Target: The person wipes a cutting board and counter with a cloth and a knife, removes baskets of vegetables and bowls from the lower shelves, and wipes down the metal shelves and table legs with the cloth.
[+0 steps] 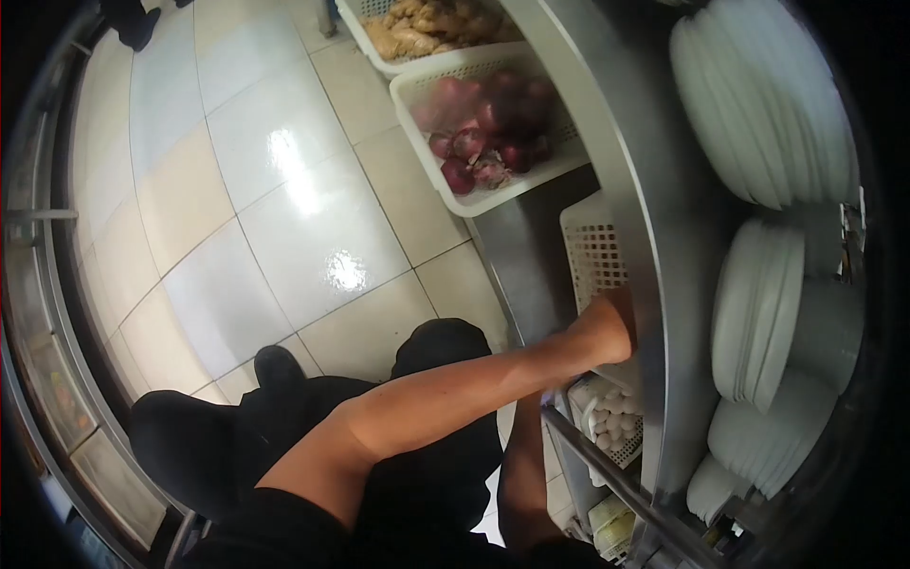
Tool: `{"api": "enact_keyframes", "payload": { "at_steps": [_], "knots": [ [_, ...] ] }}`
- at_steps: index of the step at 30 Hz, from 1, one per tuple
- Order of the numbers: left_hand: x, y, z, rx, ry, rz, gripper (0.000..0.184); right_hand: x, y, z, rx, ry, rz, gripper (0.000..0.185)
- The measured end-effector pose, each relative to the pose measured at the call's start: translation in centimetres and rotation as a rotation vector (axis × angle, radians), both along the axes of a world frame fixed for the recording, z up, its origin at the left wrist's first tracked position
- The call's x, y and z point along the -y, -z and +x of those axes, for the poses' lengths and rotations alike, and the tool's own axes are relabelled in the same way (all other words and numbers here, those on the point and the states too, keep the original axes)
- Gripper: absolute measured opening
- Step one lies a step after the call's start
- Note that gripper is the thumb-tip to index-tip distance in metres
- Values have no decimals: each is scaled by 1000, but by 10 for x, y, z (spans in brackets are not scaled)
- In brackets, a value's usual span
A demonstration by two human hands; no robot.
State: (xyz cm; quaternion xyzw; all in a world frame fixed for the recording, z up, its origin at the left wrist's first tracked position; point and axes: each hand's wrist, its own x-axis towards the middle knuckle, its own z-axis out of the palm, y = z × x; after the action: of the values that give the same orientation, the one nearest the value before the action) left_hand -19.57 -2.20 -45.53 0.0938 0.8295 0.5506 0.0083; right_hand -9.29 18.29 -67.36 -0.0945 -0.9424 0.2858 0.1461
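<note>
My left arm stretches across to the lower shelf. My left hand (611, 327) is at the near end of a white perforated basket (590, 237), partly behind the steel shelf edge. Its fingers are hidden there, so what it touches or holds does not show. That basket's contents are also out of sight. Just below the left wrist sits a basket of eggs (616, 422). My right forearm (524, 465) points up beneath the left arm, which hides the right hand.
Red onions (493, 119) fill a white basket (469, 204); beyond it is a basket of ginger (436, 27). Stacked white plates (763, 104) and bowls (758, 313) stand on the steel shelf (654, 284). A metal bar (616, 474) crosses low right. Another person's shoe (139, 30) is on the tiled floor (284, 161).
</note>
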Motion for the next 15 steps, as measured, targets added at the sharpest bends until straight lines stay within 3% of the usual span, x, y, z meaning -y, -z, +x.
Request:
{"api": "enact_keyframes", "payload": {
  "at_steps": [2,4,7,8,10,12,13,14,15],
  "knots": [
    [-1,6,-1,-102,47,22,17,36,-1,-33,35,-164,31,45],
    [-6,16,-4,-188,127,-125,15,78,-2,-69,48,-341,40,48],
    [-15,19,3,-227,-60,15,15,149,-9,-116,50,-602,30,52],
    [-8,9,-1,-217,169,-331,20,173,-11,-128,47,-695,26,54],
    [-3,4,-2,135,260,-270,22,207,-11,-145,9,-859,60,57],
    [-12,29,7,358,32,-92,21,206,-23,-130,-32,-976,206,61],
    [-13,59,14,332,120,82,22,192,-30,-110,-23,-1011,286,63],
    [-6,59,21,444,71,300,23,164,-39,-85,118,-1060,366,68],
    [1,60,28,545,5,520,24,121,-21,-49,70,-905,348,68]
  ]
}}
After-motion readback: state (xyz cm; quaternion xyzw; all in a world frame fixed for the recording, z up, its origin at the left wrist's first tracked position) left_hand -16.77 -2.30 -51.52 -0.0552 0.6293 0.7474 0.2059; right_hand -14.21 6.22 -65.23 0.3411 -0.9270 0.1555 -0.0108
